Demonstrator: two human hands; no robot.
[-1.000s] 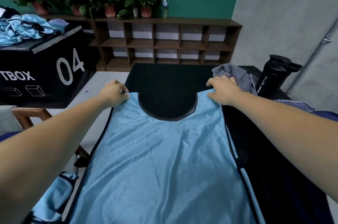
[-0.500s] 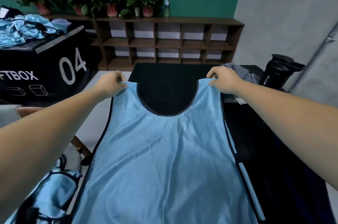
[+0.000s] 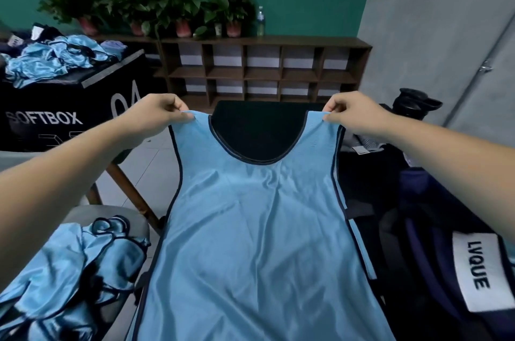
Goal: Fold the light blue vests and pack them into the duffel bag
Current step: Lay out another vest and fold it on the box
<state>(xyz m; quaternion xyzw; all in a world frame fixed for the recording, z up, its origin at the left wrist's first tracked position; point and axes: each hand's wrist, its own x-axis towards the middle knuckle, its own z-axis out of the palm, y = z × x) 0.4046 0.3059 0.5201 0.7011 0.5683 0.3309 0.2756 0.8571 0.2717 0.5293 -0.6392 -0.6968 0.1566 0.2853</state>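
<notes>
A light blue vest with dark trim hangs stretched in front of me over a black table. My left hand pinches its left shoulder strap and my right hand pinches its right strap, both lifted above the table. A dark duffel bag with a white LVQUE label lies at the right. A heap of light blue vests sits on a chair at the lower left. More light blue vests lie on a black box at the far left.
A black sport bottle stands at the table's right rear, next to a grey striped cloth. The black SOFTBOX box is left of the table. A wooden shelf with potted plants lines the back wall.
Both hands have raised the vest's shoulder straps off the table toward me. The vest now hangs from the pinched straps instead of lying flat. The view has tilted, showing the duffel bag.
</notes>
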